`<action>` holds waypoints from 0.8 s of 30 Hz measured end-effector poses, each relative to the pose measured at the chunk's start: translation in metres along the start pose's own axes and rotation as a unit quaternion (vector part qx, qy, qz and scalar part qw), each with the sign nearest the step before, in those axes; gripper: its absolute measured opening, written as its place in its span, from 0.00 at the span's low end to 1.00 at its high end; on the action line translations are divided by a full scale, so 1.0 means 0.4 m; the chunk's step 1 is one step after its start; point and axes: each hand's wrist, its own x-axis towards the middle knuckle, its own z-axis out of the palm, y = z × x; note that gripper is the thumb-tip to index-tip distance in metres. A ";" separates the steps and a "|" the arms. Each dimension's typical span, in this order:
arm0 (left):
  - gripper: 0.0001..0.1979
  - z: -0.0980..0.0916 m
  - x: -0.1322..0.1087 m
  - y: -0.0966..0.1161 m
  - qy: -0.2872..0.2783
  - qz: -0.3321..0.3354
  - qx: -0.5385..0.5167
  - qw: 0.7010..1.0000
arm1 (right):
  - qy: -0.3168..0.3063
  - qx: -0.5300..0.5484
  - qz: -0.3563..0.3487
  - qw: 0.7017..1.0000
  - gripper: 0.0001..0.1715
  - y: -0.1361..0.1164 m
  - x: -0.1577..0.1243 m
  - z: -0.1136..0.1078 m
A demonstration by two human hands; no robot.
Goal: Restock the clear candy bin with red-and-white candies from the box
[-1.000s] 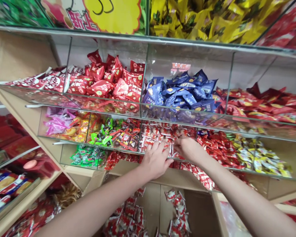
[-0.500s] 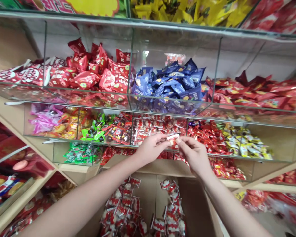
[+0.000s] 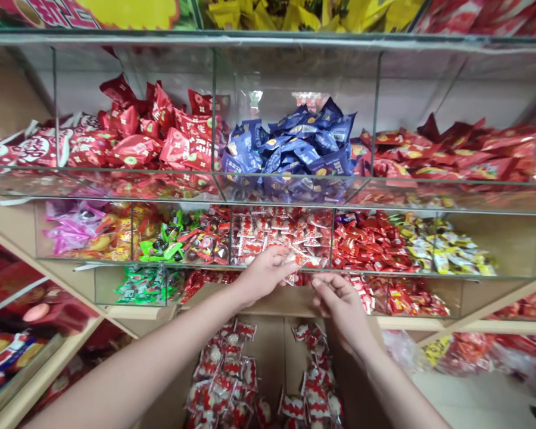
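My left hand (image 3: 263,274) reaches to the front edge of the middle compartment of red-and-white wrapped candies (image 3: 268,229). Its thumb and fingers are closed on a small wrapped candy (image 3: 295,257), partly hidden by them. To the right and slightly lower, my right hand (image 3: 339,298) is apart from it, fingers curled and thumb against the index finger, with nothing visible in them. Below both hands stands an open cardboard box (image 3: 272,342), holding more red-and-white wrapped candies (image 3: 226,381) in two heaps with bare cardboard between.
Clear dividers split the shelf. Blue packets (image 3: 295,146) and red packets (image 3: 136,134) fill the tier above, behind a clear front panel. Beside the middle compartment lie red candies (image 3: 366,241) and green-wrapped sweets (image 3: 165,238). Bagged goods (image 3: 469,354) sit low at right.
My right hand has let go of the wrapped candy and moved down, away from my left hand. My left hand has lowered slightly with the candy. The view has shifted a little.
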 end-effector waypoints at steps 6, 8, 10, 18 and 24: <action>0.20 -0.032 0.032 0.021 -0.010 -0.011 0.033 0.999 | 0.006 -0.137 -0.085 0.987 0.14 0.030 0.008 -0.046; 0.19 -0.041 0.048 0.020 0.006 0.019 0.102 0.995 | 0.013 -0.240 -0.151 0.959 0.11 0.022 0.017 -0.051; 0.18 -0.045 0.064 0.022 0.037 0.059 0.189 0.979 | 0.020 -0.343 -0.236 0.909 0.09 0.009 0.030 -0.051; 0.15 0.004 0.107 0.067 0.047 0.181 0.492 0.850 | -0.020 -0.570 -0.299 0.765 0.17 -0.001 0.090 -0.046; 0.16 0.046 0.138 0.048 0.020 0.170 0.531 0.830 | -0.061 -0.594 -0.301 0.744 0.17 -0.007 0.093 -0.057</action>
